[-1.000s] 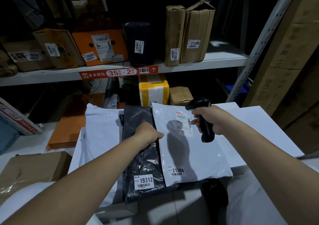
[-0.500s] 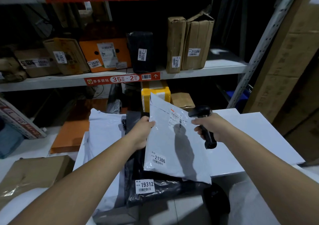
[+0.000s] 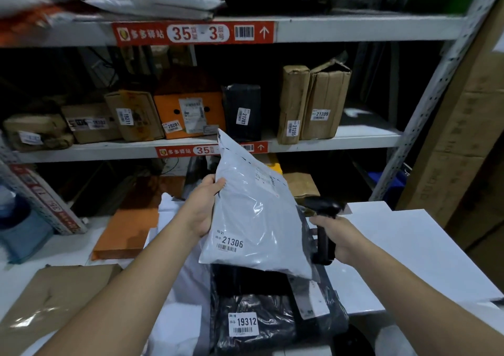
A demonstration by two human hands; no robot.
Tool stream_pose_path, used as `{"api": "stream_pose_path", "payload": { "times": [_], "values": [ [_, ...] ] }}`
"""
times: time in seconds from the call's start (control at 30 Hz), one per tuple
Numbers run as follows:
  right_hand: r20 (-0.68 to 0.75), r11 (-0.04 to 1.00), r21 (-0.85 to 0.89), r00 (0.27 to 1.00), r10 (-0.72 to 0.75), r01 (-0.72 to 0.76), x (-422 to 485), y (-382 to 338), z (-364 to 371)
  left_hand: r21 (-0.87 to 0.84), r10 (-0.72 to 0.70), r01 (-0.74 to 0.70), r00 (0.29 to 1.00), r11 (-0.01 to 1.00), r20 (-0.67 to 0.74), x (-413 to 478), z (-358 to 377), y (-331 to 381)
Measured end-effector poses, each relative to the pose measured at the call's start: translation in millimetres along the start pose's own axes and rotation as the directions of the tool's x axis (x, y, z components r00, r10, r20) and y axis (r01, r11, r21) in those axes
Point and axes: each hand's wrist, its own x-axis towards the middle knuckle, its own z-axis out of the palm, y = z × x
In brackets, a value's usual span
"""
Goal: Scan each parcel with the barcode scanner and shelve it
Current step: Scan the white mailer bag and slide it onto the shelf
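My left hand grips the left edge of a grey poly-bag parcel labelled 21306 and holds it lifted and tilted in front of the shelves. To its right, my right hand is closed around the handle of a black barcode scanner, partly hidden behind the parcel's edge. Below them a black bag parcel labelled 19312 lies flat on a pile of white bags.
The metal rack has a middle shelf holding several boxes and a black bag, with bare room at its right end. The upper shelf, tagged 35-3, carries white bags. White flat boxes lie at right, an orange box at left.
The grey parcel went from lying flat on the pile to being lifted and tilted up toward the shelves by my left hand. My view has tipped upward; the scanner hand stayed about level.
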Motion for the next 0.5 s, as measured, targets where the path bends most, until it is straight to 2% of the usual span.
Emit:
{"api": "stream_pose_path", "payload": {
  "times": [0.13, 0.33, 0.5],
  "values": [
    [0.0, 0.993, 0.088, 0.997, -0.074, 0.073, -4, -7, 14, -0.044, 0.023, -0.023, 1.0, 0.999, 0.002, -1, -9, 17],
    [-0.07, 0.963, 0.098, 0.967, -0.244, 0.25, -20, -27, 31, -0.104, 0.046, -0.045, 0.999, 0.994, 0.009, -9, -15, 34],
    [-0.087, 0.921, 0.126, 0.929, -0.359, 0.368, -25, -61, 49, -0.138, 0.129, -0.12, 0.99, 0.983, 0.059, -22, -25, 69]
  ]
}}
